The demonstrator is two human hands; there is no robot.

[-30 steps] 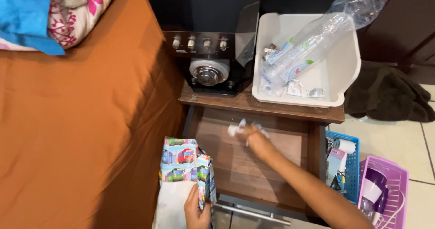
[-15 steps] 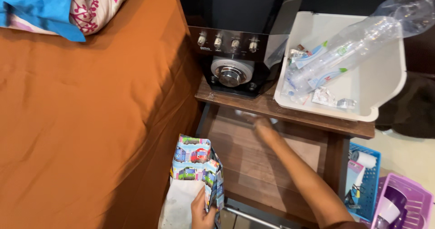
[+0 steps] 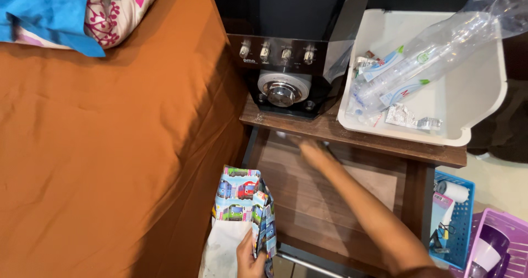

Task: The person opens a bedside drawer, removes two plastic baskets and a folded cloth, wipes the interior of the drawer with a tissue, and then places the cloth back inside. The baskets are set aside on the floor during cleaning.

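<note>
While blurred, right hand (image 3: 312,152) over white scrap (image 3: 283,135) (fingertips touching).

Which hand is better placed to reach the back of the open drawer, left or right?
Right, likely. The right hand is stretched into the drawer, near its back under the wooden top. The left hand sits at the front edge, holding a cartoon-print bag.

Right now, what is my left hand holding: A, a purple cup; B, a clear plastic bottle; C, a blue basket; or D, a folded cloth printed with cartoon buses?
D: the left hand grips the folded bus-print cloth beside the open drawer.
</note>
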